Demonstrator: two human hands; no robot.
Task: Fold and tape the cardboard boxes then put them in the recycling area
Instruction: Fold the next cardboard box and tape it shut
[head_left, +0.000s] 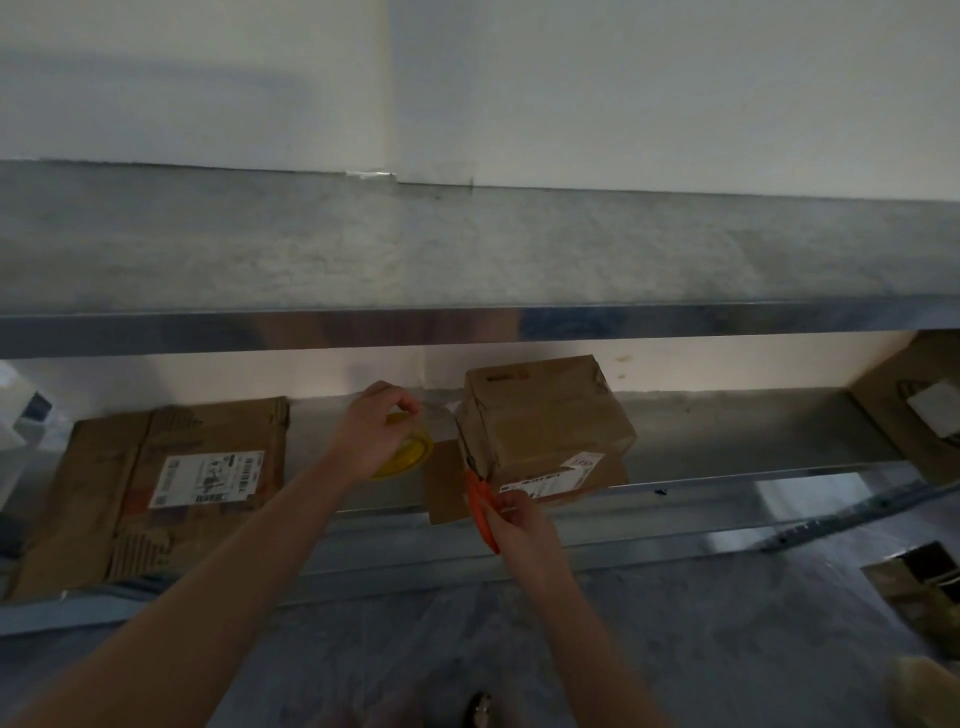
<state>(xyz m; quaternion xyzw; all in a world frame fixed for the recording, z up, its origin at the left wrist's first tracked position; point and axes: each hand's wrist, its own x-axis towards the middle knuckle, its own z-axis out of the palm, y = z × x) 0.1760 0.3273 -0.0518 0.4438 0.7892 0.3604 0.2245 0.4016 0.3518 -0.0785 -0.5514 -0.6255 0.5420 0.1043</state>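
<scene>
A small brown cardboard box (550, 415) with a shipping label stands on the metal shelf (727, 441), resting on a flat piece of cardboard (441, 488). My left hand (371, 431) grips a yellow roll of clear tape (408, 454) just left of the box; a strip of tape stretches from the roll to the box's left side. My right hand (519, 525) holds orange-handled scissors (480, 512) at the box's lower left corner, blades pointing up toward the tape.
A flattened cardboard box (156, 493) with a label lies on the shelf at the left. Another brown box (914, 405) sits at the far right. An upper shelf (467, 249) overhangs above. More cardboard (919, 587) lies on the floor at the right.
</scene>
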